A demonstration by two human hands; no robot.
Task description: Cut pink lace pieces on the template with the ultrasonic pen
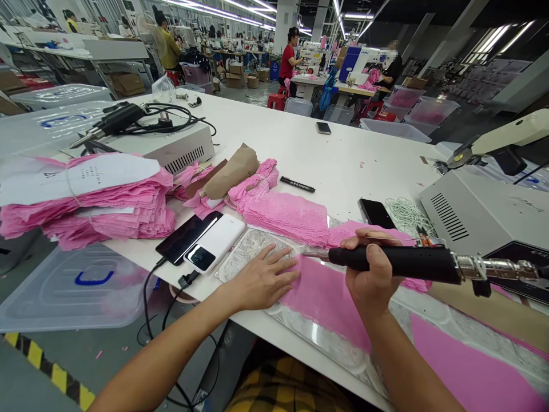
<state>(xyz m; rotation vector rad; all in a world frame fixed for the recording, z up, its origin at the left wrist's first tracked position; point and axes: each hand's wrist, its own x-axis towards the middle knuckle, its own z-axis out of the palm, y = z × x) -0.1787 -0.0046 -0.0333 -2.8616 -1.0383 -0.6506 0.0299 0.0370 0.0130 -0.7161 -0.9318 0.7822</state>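
My left hand [266, 278] lies flat with its fingers spread, its fingertips on the left edge of a pink fabric piece [323, 300]. Under the fabric is a clear patterned template plate [244, 254]. My right hand [372, 274] is closed round a black pen-shaped power tool [412, 263] with a thin metal tip and a metal cable end. The tip points left and is at the fabric's upper edge, just right of my left fingers; whether it touches I cannot tell. Just behind the tool lies a stack of pink lace pieces [287, 217].
On the left are bundled pink pieces [124, 212], a white power bank [223, 237], a phone [189, 234] and a grey box [171, 149] bearing a similar tool [120, 119]. A marker [297, 184], another phone [376, 213], elastic bands [409, 214] and a second box [476, 200] lie beyond.
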